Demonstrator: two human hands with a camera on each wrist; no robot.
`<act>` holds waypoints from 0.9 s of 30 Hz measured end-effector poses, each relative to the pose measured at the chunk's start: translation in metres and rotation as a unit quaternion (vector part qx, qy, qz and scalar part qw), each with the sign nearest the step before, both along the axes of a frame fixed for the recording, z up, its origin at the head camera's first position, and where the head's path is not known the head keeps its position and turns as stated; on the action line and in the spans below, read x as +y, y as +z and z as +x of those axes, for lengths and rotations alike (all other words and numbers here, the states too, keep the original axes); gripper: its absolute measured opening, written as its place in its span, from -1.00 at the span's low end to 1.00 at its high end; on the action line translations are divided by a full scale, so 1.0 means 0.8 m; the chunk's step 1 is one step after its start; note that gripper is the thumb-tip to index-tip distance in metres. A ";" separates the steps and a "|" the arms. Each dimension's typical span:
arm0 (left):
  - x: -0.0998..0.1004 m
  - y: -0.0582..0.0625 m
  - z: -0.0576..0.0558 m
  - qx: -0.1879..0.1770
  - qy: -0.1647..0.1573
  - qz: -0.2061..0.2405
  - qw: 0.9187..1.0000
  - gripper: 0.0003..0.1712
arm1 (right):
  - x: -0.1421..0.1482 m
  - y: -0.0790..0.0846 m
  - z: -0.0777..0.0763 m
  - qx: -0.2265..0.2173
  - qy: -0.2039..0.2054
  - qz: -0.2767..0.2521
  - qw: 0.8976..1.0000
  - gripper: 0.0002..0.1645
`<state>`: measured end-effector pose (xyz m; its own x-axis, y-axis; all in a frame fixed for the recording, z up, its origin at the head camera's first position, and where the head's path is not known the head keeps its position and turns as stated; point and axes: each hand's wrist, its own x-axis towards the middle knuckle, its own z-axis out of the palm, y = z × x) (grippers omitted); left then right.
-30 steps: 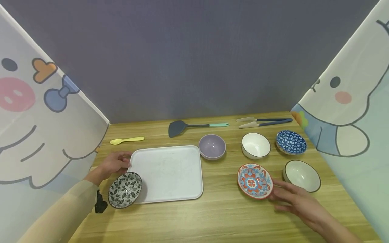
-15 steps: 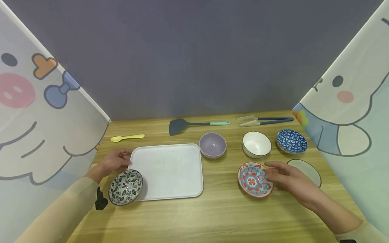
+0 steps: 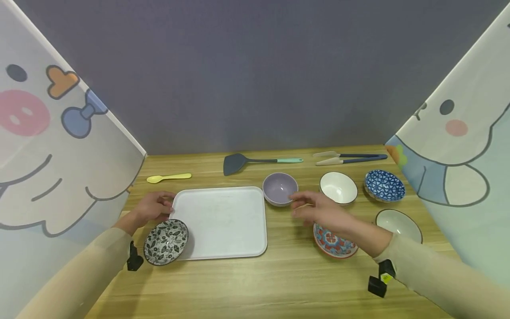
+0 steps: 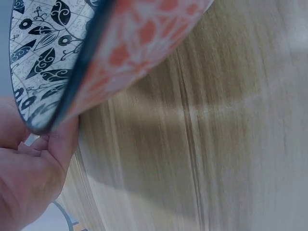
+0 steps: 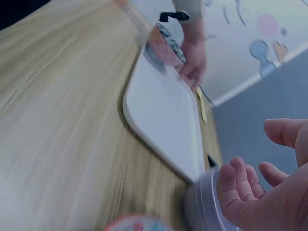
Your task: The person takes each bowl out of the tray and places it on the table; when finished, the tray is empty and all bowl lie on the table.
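Observation:
My left hand point(image 3: 152, 207) is at the left edge of a white tray point(image 3: 223, 226), fingers loosely bent; whether they touch it is unclear. A bowl with black floral print inside point(image 3: 166, 242) tilts over the tray's near left corner. The left wrist view shows its red-patterned outside point(image 4: 139, 45) close up, partly covering the hand. My right hand point(image 3: 318, 210) reaches over the red and blue patterned bowl point(image 3: 334, 243), hiding part of it. Its spread fingers are beside the right rim of a purple bowl point(image 3: 277, 188) and hold nothing; the right wrist view shows the thumb apart.
A yellow spoon point(image 3: 169, 177), a spatula point(image 3: 235, 164) and tongs point(image 3: 350, 159) lie along the back. To the right stand a white bowl point(image 3: 338, 187), a blue patterned bowl point(image 3: 384, 186) and a cream bowl point(image 3: 398, 223). Printed panels and a grey wall enclose the table.
My right hand has moved left and away from me, from the right side of the red and blue patterned bowl to the purple bowl. The left hand stays by the tray.

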<state>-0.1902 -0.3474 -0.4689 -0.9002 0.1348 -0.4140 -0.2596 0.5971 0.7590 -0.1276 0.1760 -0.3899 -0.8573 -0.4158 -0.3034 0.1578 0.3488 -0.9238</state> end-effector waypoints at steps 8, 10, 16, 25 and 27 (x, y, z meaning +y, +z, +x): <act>0.002 -0.003 0.002 0.003 -0.003 0.002 1.000 -0.33 | -0.092 -0.016 -0.014 -0.036 0.060 -0.051 0.996 -0.37; 0.003 -0.002 0.003 0.002 -0.003 -0.001 1.000 -0.34 | -0.112 -0.020 -0.013 -0.044 0.074 -0.056 0.995 -0.38; 0.003 0.000 0.002 -0.002 -0.002 -0.001 1.000 -0.33 | -0.167 -0.035 -0.008 -0.054 0.105 -0.054 0.992 -0.43; 0.000 0.001 0.001 -0.006 0.000 0.000 1.000 -0.31 | -0.229 -0.056 -0.003 -0.085 0.101 -0.069 0.989 -0.41; 0.000 0.001 0.002 -0.005 0.001 0.000 1.000 -0.31 | -0.240 -0.059 -0.003 -0.086 0.101 -0.074 0.988 -0.40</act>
<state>-0.1890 -0.3474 -0.4679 -0.8966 0.1342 -0.4220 -0.2671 0.5962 0.7571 -0.1298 -0.0158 -0.4371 -0.6928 -0.6245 -0.3607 0.2587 0.2517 -0.9326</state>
